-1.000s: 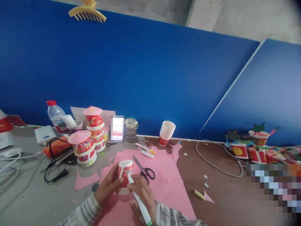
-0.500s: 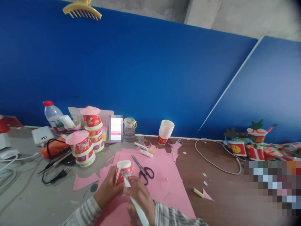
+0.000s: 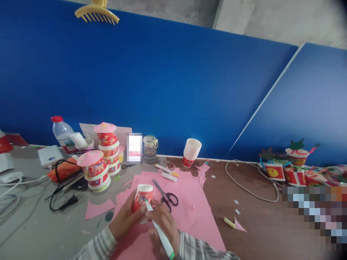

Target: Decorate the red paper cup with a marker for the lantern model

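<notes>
My left hand (image 3: 126,216) is wrapped round the side of a small red paper cup (image 3: 143,195) with a white rim and a coloured print. In my right hand (image 3: 167,221) is a white marker (image 3: 162,234) with a green end; its tip meets the printed side of the cup. Both hands are over pink paper (image 3: 195,220) spread on the desk. Just beyond my right hand lie black-handled scissors (image 3: 165,195), blades pointing away. Two more markers (image 3: 169,176) rest at the paper's far edge.
Stacked red cups with pink cone tops (image 3: 94,169) stand at left, near a black plug cable (image 3: 67,203) and a bottle (image 3: 62,133). A glass jar (image 3: 150,150) and nested paper cups (image 3: 192,151) are by the blue partition (image 3: 173,79). Decorated cups (image 3: 275,171) crowd the right.
The cup has turned slightly in my left hand. The marker and my right hand have shifted a little to the right, with the tip still at the cup.
</notes>
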Tool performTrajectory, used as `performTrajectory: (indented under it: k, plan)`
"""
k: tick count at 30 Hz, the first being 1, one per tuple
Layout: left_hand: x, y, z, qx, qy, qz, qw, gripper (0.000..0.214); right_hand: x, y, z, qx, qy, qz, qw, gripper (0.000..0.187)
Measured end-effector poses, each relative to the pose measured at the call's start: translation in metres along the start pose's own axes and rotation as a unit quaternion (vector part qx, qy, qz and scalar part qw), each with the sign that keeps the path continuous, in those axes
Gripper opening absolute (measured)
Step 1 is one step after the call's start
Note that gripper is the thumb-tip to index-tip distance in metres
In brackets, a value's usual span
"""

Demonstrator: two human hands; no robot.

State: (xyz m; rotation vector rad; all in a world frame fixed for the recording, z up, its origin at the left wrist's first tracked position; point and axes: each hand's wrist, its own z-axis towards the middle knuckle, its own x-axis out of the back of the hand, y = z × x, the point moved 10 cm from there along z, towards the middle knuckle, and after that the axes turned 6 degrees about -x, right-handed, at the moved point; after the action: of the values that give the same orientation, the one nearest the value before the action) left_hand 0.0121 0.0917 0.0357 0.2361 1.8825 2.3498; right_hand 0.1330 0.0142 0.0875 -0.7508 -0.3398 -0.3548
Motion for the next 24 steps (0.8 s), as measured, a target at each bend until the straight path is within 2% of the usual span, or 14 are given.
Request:
performTrajectory:
  k: [10,18,24]
  plan:
    - [-0.001,0.009,0.002,-0.029,-0.001,0.045,0.999,0.047,0.001,-0.008,0.006,0.019,-0.012,0.005,1.000,0.025]
    - [0.003,0.014,0.001,-0.064,0.012,0.134,0.989,0.038,0.003,-0.007,0.003,0.026,0.013,-0.006,1.000,0.027]
    - [-0.003,0.018,0.000,-0.068,-0.004,0.118,0.991,0.044,0.001,-0.007,0.002,0.029,0.012,-0.004,0.999,0.028]
